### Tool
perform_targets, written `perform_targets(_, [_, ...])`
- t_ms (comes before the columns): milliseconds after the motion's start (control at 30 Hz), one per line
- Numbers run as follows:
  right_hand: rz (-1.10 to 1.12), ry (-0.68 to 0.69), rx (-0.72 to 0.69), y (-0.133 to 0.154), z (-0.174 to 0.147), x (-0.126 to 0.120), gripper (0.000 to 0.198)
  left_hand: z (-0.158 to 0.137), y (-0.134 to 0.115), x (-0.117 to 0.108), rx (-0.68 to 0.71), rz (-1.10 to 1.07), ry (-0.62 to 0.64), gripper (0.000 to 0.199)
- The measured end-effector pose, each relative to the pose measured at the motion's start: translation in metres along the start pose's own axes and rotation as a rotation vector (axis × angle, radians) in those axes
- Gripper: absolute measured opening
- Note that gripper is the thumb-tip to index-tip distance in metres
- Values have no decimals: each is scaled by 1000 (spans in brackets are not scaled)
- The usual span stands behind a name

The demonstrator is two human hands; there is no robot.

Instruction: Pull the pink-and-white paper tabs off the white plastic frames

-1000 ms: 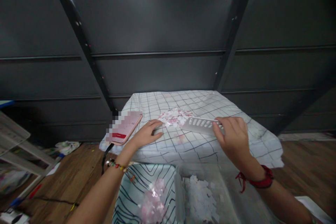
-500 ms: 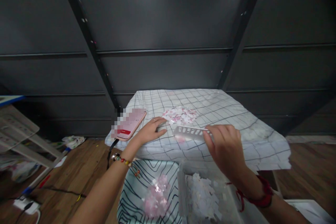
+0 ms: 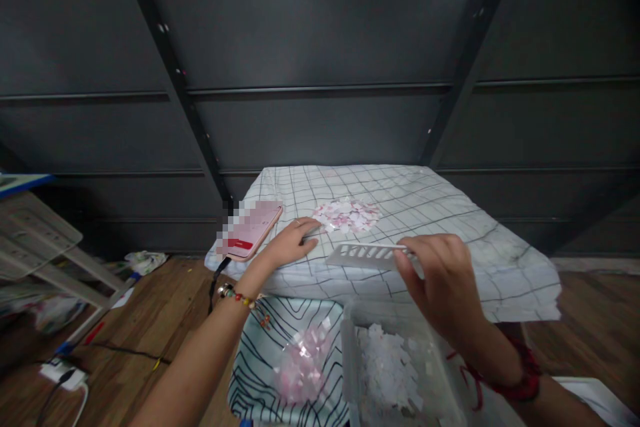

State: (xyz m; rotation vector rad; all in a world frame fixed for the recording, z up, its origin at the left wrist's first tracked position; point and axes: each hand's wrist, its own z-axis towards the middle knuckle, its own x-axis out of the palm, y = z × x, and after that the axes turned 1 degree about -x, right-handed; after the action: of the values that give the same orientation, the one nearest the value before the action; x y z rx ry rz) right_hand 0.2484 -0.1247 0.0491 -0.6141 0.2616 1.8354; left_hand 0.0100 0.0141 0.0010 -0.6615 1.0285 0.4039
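Holding, in my right hand (image 3: pixel 440 273): one slotted tool (image 3: pixel 365 255), pale grey, flat, with a row of slanted openings, gripped at its right end between thumb and fingers. Its free end points toward my left; the tool lies on the near side of the heap and apart from it. Whether its lower edge touches the cloth, I cannot tell.

My left hand (image 3: pixel 293 243): palm down, grasping nothing that I can see, fingers loosely extended, their tips at the left edge of the heap.

Heap of small pieces (image 3: pixel 347 215): flat, white and pink, spread in a low oval about the middle of the checked cloth (image 3: pixel 410 200), which is white with thin dark lines.

Phone (image 3: pixel 257 230): pink-edged, face up on the cloth, left of my left hand; a black cable (image 3: pixel 215 280) runs from its near end.

Patterned tray (image 3: pixel 240 373): pale blue with dark wavy lines, below the cloth's near edge; in it, a shiny pink bundle (image 3: pixel 303 363).

Plastic tub (image 3: pixel 440 380): translucent, just right of the tray, containing white scraps (image 3: pixel 390 370).

On my wrists: left, a beaded bracelet (image 3: pixel 240 297); right, a red band (image 3: pixel 525 373).

Surroundings: dark panelled wall (image 3: pixel 320 133) behind; wooden floor (image 3: pixel 175 293); white power strip (image 3: pixel 63 373) at lower left.
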Motion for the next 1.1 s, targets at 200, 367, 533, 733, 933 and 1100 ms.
perform_targets(200, [-131, -68, 65, -43, 4, 21, 13, -1, -2, 0, -7, 7, -4, 38])
perform_targets(367, [-145, -42, 113, -72, 11, 40, 19, 0, -3, -1, -13, 10, -1, 36])
perform_targets(533, [-178, -22, 44, -75, 16, 47, 19, 1, 0, 0, 0, 8, -12, 37])
perform_targets(733, [-172, -18, 50, -73, 16, 41, 18, 1, -2, -1, -4, 3, -13, 36])
perform_targets(933, [-230, -20, -1, -75, 18, 39, 18, 2, -2, -1, -7, 9, -10, 36])
perform_targets(1100, [-190, -53, 4, -73, 14, 32, 15, 2, -1, 0, -18, 16, -3, 37])
